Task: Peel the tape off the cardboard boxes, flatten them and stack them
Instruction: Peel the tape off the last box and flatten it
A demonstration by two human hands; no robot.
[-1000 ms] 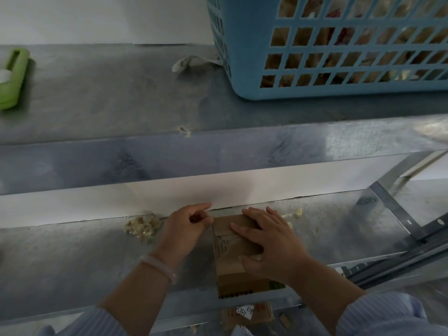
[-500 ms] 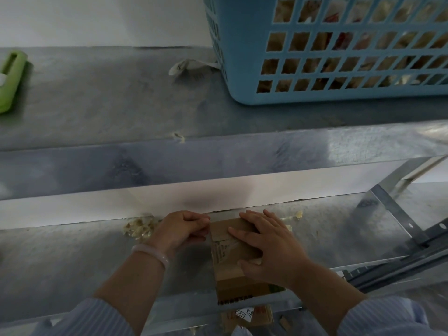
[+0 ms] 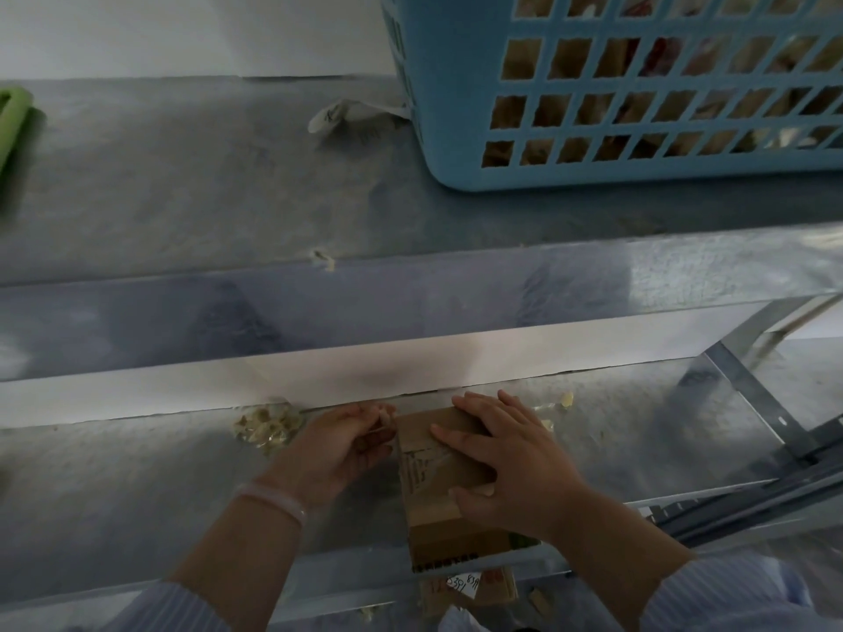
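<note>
One cardboard box (image 3: 429, 504), lower shelf (image 3: 137, 485), near edge: your right hand (image 3: 515, 463) presses flat on top; your left hand (image 3: 337, 444) pinches a tape strip (image 3: 384, 418) at its far-left corner. Peeling underway; flattening, stacking remain.

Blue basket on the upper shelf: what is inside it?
Through the holes of the blue basket, tan cardboard-like pieces and a bit of red show. Its walls and the picture's edge hide the rest.
</note>
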